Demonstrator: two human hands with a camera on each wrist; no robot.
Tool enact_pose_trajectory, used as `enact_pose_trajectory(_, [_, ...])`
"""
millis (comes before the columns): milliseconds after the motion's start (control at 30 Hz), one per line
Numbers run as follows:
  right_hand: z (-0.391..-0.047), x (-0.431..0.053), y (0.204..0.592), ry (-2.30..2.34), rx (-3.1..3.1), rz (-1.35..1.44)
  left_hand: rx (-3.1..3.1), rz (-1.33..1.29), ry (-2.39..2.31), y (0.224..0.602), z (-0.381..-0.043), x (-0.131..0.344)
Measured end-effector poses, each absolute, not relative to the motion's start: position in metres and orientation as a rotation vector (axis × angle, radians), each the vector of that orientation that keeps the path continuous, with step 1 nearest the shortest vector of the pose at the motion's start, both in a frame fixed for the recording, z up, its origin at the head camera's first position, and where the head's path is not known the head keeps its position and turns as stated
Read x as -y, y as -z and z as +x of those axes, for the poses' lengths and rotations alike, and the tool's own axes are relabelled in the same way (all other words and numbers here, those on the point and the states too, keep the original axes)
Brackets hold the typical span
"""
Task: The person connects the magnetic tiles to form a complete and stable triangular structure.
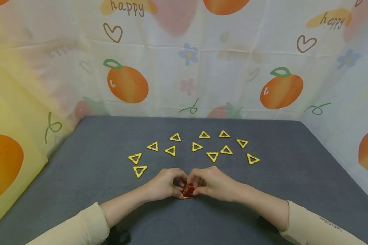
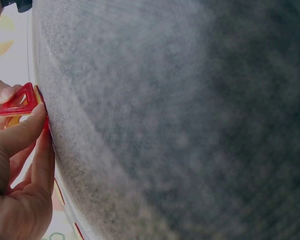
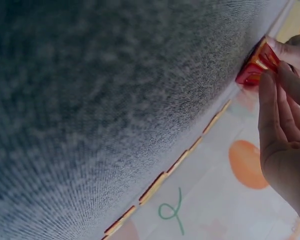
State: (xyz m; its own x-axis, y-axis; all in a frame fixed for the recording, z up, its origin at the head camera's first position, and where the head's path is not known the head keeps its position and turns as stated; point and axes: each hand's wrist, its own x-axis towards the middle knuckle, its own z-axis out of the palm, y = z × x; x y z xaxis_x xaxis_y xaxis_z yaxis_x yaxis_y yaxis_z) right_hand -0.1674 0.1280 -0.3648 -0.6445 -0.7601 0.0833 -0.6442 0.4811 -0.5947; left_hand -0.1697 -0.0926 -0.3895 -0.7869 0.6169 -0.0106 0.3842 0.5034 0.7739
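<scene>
Close to the near side of the grey table, both hands meet over a small cluster of triangular frame pieces, red on the faces towards me with yellow edges. My left hand pinches its left side between thumb and fingers. From the right, my right hand pinches an upright piece. In the left wrist view, one red triangle leans up from a piece lying on the table. The right wrist view shows the pieces tilted against each other. Fingers partly hide them, so their number is unclear.
Several yellow triangular frames lie flat and spread in an arc beyond the hands. One of them is near the left forearm. The grey table ends at a printed cloth behind and at the sides.
</scene>
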Motion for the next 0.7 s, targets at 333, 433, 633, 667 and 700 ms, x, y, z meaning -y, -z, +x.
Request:
enact_pose_trajectory(333, [-0.1685, -0.1270, 0.3674, 0.932, -2.558, -1.145, -2.471, 0.858, -1.157, 0.3886, -0.1704, 0.0940])
enact_pose_trajectory(433, [-0.1691, -0.1264, 0.3682, 0.946, -2.551, -1.111, -2.476, 0.879, -1.144, 0.3880, -0.1702, 0.0950])
enact_pose_trajectory(633, [-0.1689, -0.1261, 0.3695, 0.954, -2.558, -1.042, -2.450, 0.863, -1.169, 0.3877, -0.1693, 0.0968])
enact_pose_trajectory(667, [-0.1688, -0.1262, 0.3697, 0.954, -2.560, -1.032, -2.444, 0.841, -1.185, 0.3879, -0.1688, 0.0965])
enact_pose_trajectory(700, [-0.1688, -0.1264, 0.3700, 0.955, -2.559, -1.023, -2.441, 0.823, -1.199, 0.3880, -0.1683, 0.0963])
